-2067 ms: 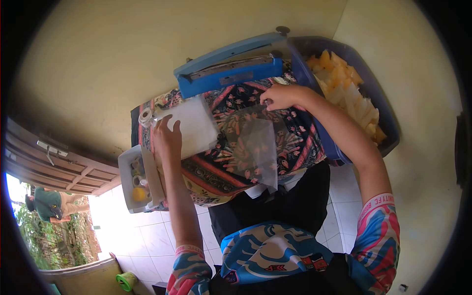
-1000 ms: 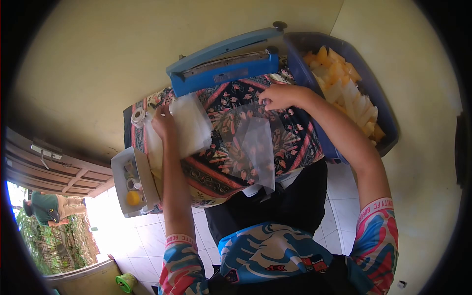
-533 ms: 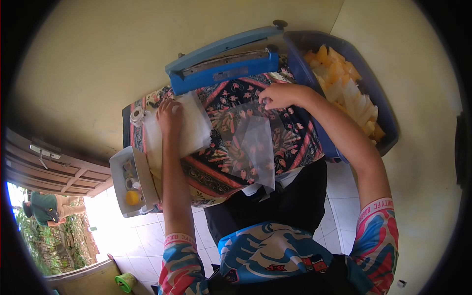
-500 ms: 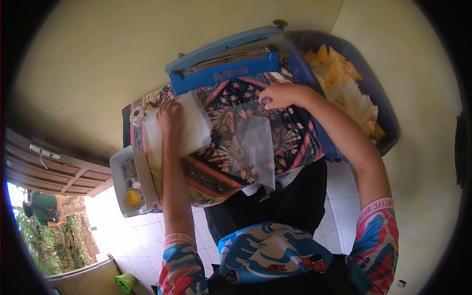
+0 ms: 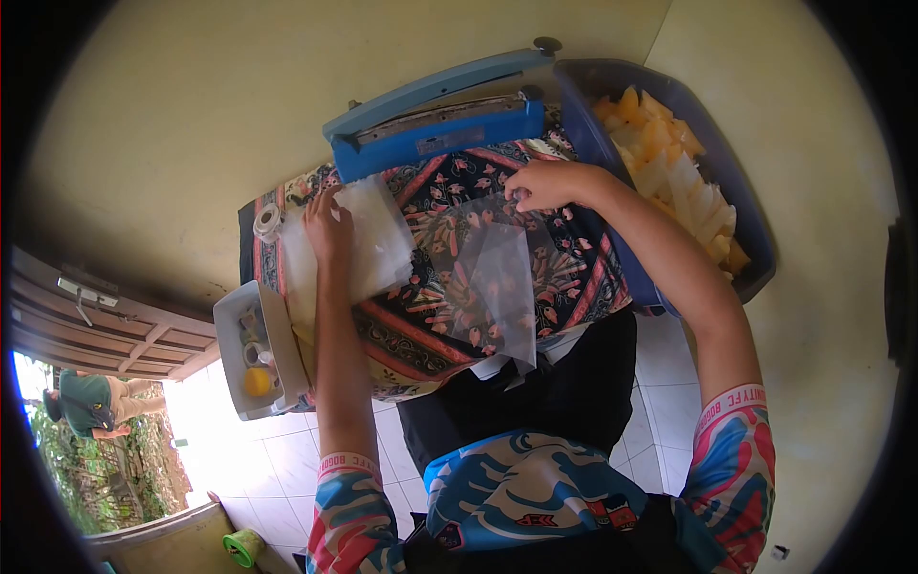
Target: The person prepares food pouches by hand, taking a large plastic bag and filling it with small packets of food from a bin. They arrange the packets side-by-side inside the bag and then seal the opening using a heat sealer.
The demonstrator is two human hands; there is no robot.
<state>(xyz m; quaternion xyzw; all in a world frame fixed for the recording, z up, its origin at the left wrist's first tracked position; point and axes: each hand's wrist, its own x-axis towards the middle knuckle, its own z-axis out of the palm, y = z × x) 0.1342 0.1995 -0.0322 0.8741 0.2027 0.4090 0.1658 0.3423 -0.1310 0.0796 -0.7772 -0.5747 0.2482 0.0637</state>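
My right hand [image 5: 547, 186] is closed in a pinch at the upper corner of a clear plastic bag [image 5: 499, 277]. The bag hangs loosely across the patterned cloth, its lower end reaching the table's near edge. On the left, my left hand [image 5: 329, 226] rests on a stack of whitish clear plastic bags [image 5: 378, 239], with its fingers bent and slightly apart. Part of the stack is hidden under that hand and forearm. Behind both hands stands a blue impulse sealer [image 5: 440, 134], its long arm raised.
A dark blue tub [image 5: 755, 206] at the right holds several filled bags with yellowish contents. A roll of tape [image 5: 269, 222] lies left of the stack. Nearer, a white box [image 5: 228, 335] contains small items and a yellow round thing. Outside the doorway, a person [image 5: 91, 402] is visible.
My left hand's fingers have shifted slightly on the stack and spread a little. My right hand and the hanging bag have barely moved. The person outside has changed arm position.
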